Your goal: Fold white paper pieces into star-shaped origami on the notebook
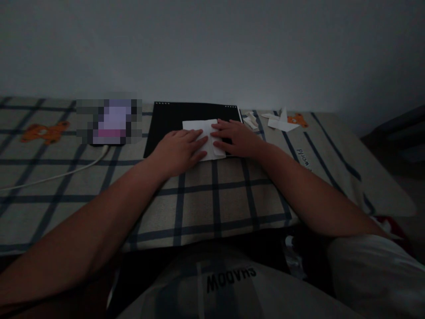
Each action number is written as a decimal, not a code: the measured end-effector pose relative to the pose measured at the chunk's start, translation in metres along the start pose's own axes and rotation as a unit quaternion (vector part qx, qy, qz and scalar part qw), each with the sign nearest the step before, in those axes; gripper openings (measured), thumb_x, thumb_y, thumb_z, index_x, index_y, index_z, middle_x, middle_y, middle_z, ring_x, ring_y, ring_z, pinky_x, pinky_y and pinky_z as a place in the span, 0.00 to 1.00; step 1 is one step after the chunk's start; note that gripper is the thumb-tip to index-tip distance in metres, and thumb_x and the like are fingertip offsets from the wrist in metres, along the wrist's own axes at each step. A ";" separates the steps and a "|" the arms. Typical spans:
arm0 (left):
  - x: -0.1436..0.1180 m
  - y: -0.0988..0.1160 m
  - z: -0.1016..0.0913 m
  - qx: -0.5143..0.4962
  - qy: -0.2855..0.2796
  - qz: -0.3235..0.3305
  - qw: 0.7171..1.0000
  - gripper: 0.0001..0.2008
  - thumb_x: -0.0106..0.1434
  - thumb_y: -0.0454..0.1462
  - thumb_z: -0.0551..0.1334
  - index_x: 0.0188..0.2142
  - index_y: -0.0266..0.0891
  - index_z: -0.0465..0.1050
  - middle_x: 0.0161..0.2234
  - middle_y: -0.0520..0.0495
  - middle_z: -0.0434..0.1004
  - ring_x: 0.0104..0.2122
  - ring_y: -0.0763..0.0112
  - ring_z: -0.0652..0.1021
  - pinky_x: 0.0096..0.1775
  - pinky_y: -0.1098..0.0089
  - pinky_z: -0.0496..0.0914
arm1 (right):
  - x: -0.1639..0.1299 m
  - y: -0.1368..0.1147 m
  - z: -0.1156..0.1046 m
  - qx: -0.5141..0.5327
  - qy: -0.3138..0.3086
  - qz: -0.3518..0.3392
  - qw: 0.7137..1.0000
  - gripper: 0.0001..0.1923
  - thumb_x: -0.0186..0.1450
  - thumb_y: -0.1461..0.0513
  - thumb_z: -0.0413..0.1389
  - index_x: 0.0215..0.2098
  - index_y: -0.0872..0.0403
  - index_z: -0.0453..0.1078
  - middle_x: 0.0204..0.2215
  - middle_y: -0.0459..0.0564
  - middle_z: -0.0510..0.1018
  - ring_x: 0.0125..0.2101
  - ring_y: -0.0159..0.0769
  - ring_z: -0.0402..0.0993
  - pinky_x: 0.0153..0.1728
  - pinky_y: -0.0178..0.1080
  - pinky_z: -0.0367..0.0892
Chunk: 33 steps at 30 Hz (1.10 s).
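A sheet of white paper (210, 153) with a folded flap along its right side lies on a black notebook (169, 116). My left hand (177, 149) rests flat on the paper's left part, fingers stretched to the right. From the other side my right hand (234, 136) presses on the right flap, with its fingers spread. Neither hand grips anything. Parts of the paper are hidden under both hands.
A blurred phone (113, 119) with a white cable (76, 170) lies to the left. Right of the notebook are a crumpled paper scrap (251, 120) and a folded white paper shape (282, 122). A checked cloth (195, 199) covers the table up to the wall (206, 48).
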<state>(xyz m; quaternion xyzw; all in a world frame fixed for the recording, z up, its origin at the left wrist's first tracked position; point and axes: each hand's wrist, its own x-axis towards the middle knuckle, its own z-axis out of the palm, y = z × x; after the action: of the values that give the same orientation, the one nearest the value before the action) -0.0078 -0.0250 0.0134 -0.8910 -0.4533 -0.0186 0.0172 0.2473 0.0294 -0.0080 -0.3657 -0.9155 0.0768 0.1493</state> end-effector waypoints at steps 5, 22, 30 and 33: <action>0.000 -0.001 0.002 -0.021 0.028 -0.005 0.999 0.28 0.78 0.46 0.51 0.72 0.45 0.72 0.72 0.40 0.71 0.66 0.39 0.73 0.64 0.38 0.68 | 0.001 -0.002 0.001 -0.006 -0.029 0.001 1.000 0.23 0.80 0.57 0.50 0.69 0.49 0.75 0.76 0.57 0.66 0.77 0.53 0.57 0.73 0.64 0.57; 0.005 -0.006 0.009 -0.064 -0.010 0.005 0.998 0.31 0.79 0.45 0.49 0.76 0.39 0.63 0.78 0.38 0.58 0.77 0.50 0.61 0.75 0.42 0.54 | 0.004 0.005 0.009 0.047 -0.057 0.003 0.997 0.40 0.75 0.59 0.49 0.83 0.54 0.48 0.80 0.59 0.56 0.80 0.51 0.48 0.77 0.65 0.47; 0.006 -0.006 0.009 -0.050 -0.017 0.006 0.999 0.32 0.79 0.46 0.48 0.77 0.38 0.62 0.79 0.39 0.57 0.78 0.52 0.60 0.75 0.44 0.53 | 0.005 0.002 0.011 0.053 -0.058 0.002 0.997 0.42 0.74 0.60 0.49 0.83 0.56 0.45 0.81 0.60 0.50 0.80 0.52 0.48 0.77 0.66 0.46; 0.006 -0.006 0.009 -0.048 -0.020 0.005 0.999 0.31 0.79 0.46 0.48 0.77 0.39 0.62 0.79 0.39 0.57 0.77 0.51 0.61 0.75 0.44 0.54 | 0.006 0.003 0.012 0.058 -0.057 0.001 0.997 0.42 0.74 0.59 0.50 0.83 0.54 0.45 0.81 0.59 0.51 0.80 0.52 0.48 0.77 0.65 0.47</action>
<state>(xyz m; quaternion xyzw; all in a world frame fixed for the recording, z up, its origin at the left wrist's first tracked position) -0.0089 -0.0164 0.0051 -0.8931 -0.4479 -0.0229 -0.0348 0.2414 0.0353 -0.0188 -0.3522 -0.9161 0.1510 0.1177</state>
